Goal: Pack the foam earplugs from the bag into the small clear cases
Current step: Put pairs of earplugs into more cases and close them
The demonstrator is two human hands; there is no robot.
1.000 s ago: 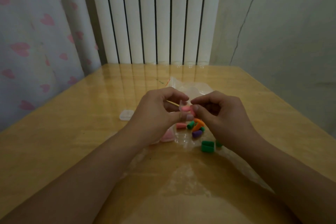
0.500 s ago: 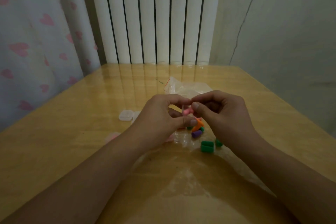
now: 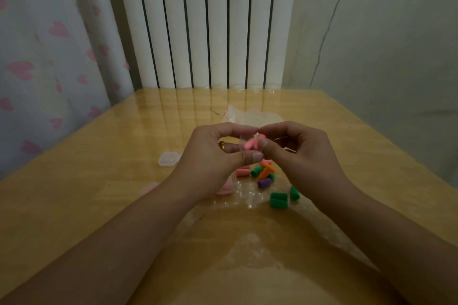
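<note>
Earplugs (image 3: 250,144), pink pair: long axis toward 1 o'clock, in clear case (image 3: 244,142) pinched by left hand (image 3: 218,156); right hand (image 3: 297,153) fingers (image 3: 264,142) clamped on them from 3 o'clock.

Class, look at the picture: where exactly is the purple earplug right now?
The purple earplug lies on the table near centre, just below the orange earplugs and up-left of the green pair.

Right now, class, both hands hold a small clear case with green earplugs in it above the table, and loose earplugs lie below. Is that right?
Not quite. The head view shows pink earplugs in the small clear case between the left hand and right hand, not green. The green earplugs lie loose on the table.
</note>
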